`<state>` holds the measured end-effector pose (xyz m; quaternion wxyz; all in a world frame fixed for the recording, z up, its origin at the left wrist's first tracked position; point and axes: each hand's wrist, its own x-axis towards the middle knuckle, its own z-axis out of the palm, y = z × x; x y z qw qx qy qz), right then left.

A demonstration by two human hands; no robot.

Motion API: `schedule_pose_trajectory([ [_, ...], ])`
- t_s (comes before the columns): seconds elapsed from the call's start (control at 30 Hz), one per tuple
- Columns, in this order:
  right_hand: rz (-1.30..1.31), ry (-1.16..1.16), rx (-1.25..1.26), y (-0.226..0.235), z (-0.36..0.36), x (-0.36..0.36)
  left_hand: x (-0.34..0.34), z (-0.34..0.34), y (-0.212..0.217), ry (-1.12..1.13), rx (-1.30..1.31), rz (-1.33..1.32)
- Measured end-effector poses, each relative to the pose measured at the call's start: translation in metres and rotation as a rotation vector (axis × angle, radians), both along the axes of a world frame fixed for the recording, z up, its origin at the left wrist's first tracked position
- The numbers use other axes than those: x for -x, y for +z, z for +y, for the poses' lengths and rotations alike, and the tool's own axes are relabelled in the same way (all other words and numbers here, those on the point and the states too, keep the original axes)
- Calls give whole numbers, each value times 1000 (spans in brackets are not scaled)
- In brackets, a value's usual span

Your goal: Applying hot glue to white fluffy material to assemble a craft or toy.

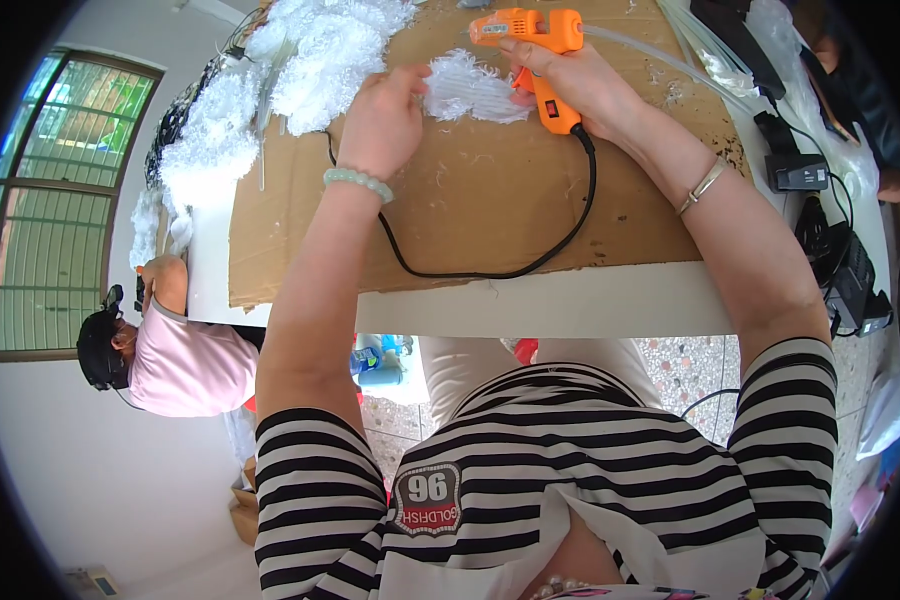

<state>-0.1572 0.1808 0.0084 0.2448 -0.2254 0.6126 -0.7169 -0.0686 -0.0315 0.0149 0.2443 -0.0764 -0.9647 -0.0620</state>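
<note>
My right hand (pixel 582 85) is wrapped around the handle of an orange hot glue gun (pixel 552 95), its nozzle facing left. A clear glue stick (pixel 635 45) runs out of the gun's back end. Below the nozzle lies a white piece of fringed fabric (pixel 475 88), crinkled and frayed along its edges. My left hand (pixel 382 120) is at the left edge of this fabric, its fingers bent and closed on it. A fingertip of the right hand comes close to the fabric's right side; whether it touches is hard to tell.
Brown cardboard (pixel 470 200) covers much of the white table (pixel 530 305). A black cord (pixel 450 274) loops from the gun across it. White fluffy fabric (pixel 320 60) is heaped at the far left. Black power adapters (pixel 800 170) lie at right. Another person (pixel 185 365) sits at left.
</note>
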Motion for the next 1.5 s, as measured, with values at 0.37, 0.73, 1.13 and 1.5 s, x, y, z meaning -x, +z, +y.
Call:
schedule_pose_trajectory([
  [0.37, -31, 15, 3, -1, -1, 4, 20, -19, 15, 178, -427, 208],
  [0.73, 25, -12, -14, -11, -7, 11, -19, -33, 3, 296, -814, 92],
  [1.13, -119, 26, 132, 5, -11, 2, -20, 12, -2, -71, 93, 61],
  [1.5, -75, 56, 88, 7, -16, 8, -24, -7, -6, -39, 89, 6],
])
